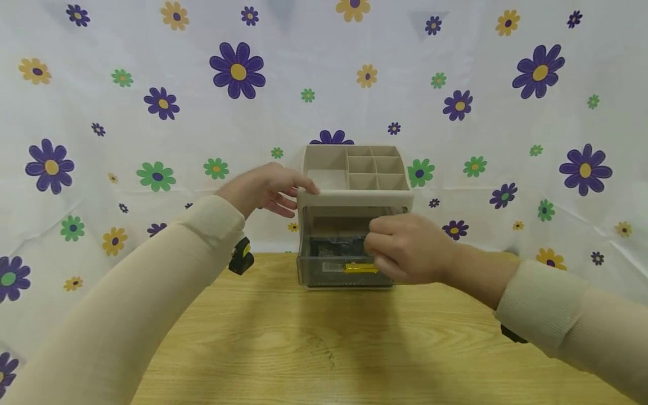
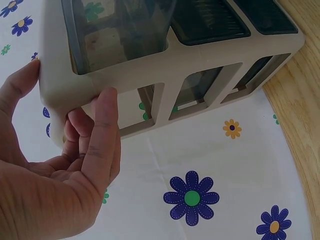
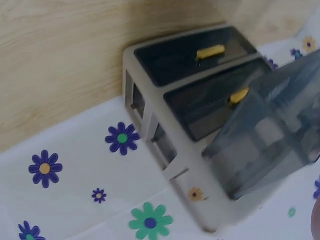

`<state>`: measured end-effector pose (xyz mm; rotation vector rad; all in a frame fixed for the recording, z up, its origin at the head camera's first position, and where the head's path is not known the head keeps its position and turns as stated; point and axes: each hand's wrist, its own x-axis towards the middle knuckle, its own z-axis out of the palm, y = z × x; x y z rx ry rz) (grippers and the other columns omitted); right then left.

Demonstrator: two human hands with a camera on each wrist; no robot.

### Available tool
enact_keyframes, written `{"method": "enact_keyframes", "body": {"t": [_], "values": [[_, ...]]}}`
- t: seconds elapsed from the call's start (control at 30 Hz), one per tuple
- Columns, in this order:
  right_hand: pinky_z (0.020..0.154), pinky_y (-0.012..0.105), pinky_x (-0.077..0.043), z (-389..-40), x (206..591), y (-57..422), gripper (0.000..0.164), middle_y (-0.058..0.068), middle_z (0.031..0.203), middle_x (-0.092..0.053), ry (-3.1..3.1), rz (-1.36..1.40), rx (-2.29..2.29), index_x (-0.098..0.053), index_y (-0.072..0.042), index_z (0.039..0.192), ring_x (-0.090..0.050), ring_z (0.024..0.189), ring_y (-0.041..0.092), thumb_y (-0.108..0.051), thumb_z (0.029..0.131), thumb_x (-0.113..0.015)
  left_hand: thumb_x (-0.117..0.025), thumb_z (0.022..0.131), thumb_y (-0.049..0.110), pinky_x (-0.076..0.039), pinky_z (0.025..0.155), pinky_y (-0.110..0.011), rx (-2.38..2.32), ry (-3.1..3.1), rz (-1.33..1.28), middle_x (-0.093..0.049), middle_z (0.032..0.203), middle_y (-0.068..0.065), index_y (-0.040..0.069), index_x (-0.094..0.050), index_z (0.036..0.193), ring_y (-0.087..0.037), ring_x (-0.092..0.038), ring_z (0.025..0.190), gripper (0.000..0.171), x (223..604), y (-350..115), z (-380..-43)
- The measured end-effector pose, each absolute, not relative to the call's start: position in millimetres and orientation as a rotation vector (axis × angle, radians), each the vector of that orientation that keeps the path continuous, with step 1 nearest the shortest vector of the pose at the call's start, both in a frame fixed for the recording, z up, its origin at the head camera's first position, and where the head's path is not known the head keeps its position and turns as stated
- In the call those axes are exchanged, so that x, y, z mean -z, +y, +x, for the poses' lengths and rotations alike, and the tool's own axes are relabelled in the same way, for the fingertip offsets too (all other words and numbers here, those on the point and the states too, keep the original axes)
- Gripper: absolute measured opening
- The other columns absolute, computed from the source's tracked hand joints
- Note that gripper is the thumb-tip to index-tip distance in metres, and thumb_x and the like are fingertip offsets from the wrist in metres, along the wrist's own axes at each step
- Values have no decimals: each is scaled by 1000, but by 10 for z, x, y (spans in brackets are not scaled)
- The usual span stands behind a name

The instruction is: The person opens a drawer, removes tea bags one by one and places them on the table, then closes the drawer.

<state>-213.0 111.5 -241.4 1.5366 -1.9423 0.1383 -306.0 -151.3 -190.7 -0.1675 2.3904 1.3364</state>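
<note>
A beige desk organizer (image 1: 355,198) stands against the cloth backdrop, with open compartments on top and smoky see-through drawers below. Its top drawer (image 3: 272,135) is pulled out. My left hand (image 1: 277,188) grips the organizer's upper left corner, thumb and fingers around the frame; in the left wrist view the left hand (image 2: 70,145) shows this close up. At the pulled-out drawer's right side is my right hand (image 1: 410,247), fingers curled and back of the hand to the camera. Its fingertips are hidden, and only a sliver of a finger (image 3: 315,220) shows in the right wrist view.
Two lower drawers with yellow handles (image 3: 210,51) are closed. The organizer rests on a wooden table (image 1: 283,337). Behind it hangs a white cloth (image 1: 324,50) printed with flowers. A dark wrist device (image 1: 241,257) hangs beneath the left sleeve.
</note>
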Motion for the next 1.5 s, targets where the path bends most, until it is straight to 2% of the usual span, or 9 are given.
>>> {"method": "enact_keyframes", "body": {"t": [0.3, 0.47, 0.6, 0.8, 0.97, 1.07, 1.2, 1.33, 1.5], "values": [[74, 30, -55, -2404, 2277, 1146, 14, 2, 90, -66, -2477, 1265, -165, -68, -8, 93, -62, 81, 15, -9, 79, -65, -74, 75, 33, -57, 80, -39, -1330, 2373, -164, -46, 126, -12, 11, -40, 131, -29, -56, 107, 69, 1917, -1524, -3093], [96, 40, -49, -2459, 2257, 1040, 44, 10, 113, -64, -2750, 1226, -87, -59, -3, 118, -60, 106, 25, -25, 81, -70, -75, 74, 33, -58, 79, -38, -1343, 2373, -167, -48, 125, -11, 12, -42, 130, -29, -57, 106, 68, 1917, -1526, -3093], [101, 42, -44, -2480, 2270, 951, 67, 14, 128, -56, -2916, 1184, 42, -46, -1, 133, -54, 117, 28, -36, 81, -70, -75, 75, 32, -58, 79, -38, -1349, 2365, -173, -48, 125, -11, 12, -42, 130, -29, -57, 106, 67, 1925, -1522, -3089], [101, 39, -46, -2506, 2316, 880, 67, 13, 126, -58, -2994, 1148, 93, -48, -1, 131, -56, 115, 26, -32, 78, -75, -75, 75, 31, -57, 82, -40, -1362, 2350, -182, -46, 126, -12, 11, -40, 131, -29, -56, 106, 68, 1935, -1516, -3087], [97, 37, -47, -2525, 2311, 878, 49, 9, 112, -62, -2962, 1235, 147, -57, -4, 119, -57, 107, 23, -25, 79, -75, -75, 75, 31, -58, 78, -39, -1360, 2362, -168, -47, 126, -11, 12, -41, 131, -30, -57, 106, 69, 1919, -1520, -3076], [92, 36, -50, -2536, 2291, 894, 35, 7, 106, -63, -2938, 1268, 148, -60, -5, 112, -59, 101, 21, -25, 84, -69, -75, 75, 32, -58, 78, -38, -1357, 2361, -164, -47, 126, -11, 12, -40, 131, -30, -57, 107, 69, 1911, -1516, -3071], [75, 33, -53, -2545, 2271, 907, 20, 2, 88, -64, -2850, 1222, 141, -61, -9, 100, -61, 80, 17, -27, 93, -57, -76, 74, 32, -58, 79, -38, -1360, 2359, -174, -47, 127, -10, 13, -40, 132, -29, -57, 107, 70, 1911, -1517, -3078], [60, 29, -49, -2531, 2256, 919, 19, -2, 71, -55, -2767, 1178, 180, -54, -14, 91, -53, 62, 14, -30, 97, -47, -77, 74, 32, -58, 78, -38, -1376, 2353, -179, -46, 126, -10, 13, -39, 131, -30, -56, 107, 72, 1920, -1520, -3086], [54, 28, -43, -2512, 2231, 948, 21, -2, 66, -51, -2766, 1146, 181, -49, -16, 91, -50, 57, 15, -32, 100, -39, -77, 73, 32, -58, 78, -38, -1375, 2359, -172, -46, 126, -10, 13, -38, 131, -30, -55, 108, 72, 1928, -1518, -3086]]}}
